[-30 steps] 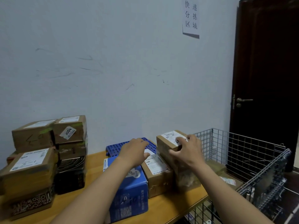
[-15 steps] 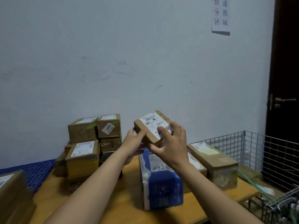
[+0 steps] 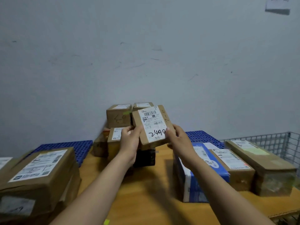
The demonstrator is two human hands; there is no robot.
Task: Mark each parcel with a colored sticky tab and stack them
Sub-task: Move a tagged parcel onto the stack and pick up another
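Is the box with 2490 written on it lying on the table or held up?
Held up and tilted: the left hand and right hand grip the box by its sides, above the wooden table.

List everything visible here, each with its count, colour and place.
held parcel: 1, brown, mid-air at centre
stacked parcels: at least four, brown, against the wall
black parcel: 1, black, at that stack's foot
left parcels: at least two, brown, table's left
blue parcel: 1, blue and white, table's right
brown cartons: 2, brown, right of the blue parcel
trays: 2, blue, along the wall
wire basket: 1, grey, far right
table: 1, light wood, foreground
left hand: 1, grips held parcel's left edge
right hand: 1, grips its right edge
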